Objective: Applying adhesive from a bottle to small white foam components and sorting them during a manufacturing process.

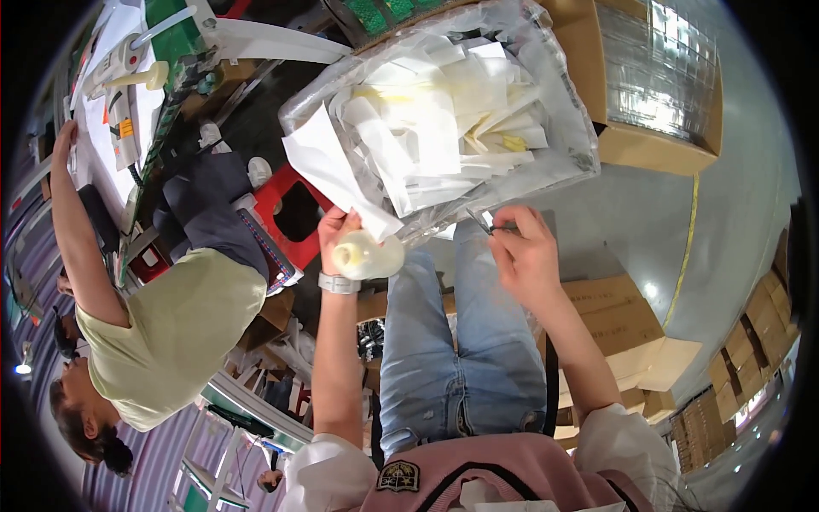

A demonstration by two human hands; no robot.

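Note:
My left hand point(335, 232), with a pale band at the wrist, is closed on a long white sheet point(328, 162). The sheet slants up to the left, along the edge of a plastic-lined bin point(573, 102). Against the same hand is a rounded, cream-coloured translucent piece point(375, 256) with a round end; its kind I cannot make out. My right hand point(527, 252) pinches a small pointed metal tool with dark handles, like scissors point(484, 225), just below the bin's near edge. Many loose white sheets point(444, 111), some yellow-tinted, lie piled in the bin.
An open carton point(661, 158) of clear plastic trays stands right of the bin. Cardboard boxes point(610, 320) lie by my right arm. On the left a person in a yellow shirt point(175, 333) sits near a red stool point(299, 209) and a bench holding a white tool point(124, 111).

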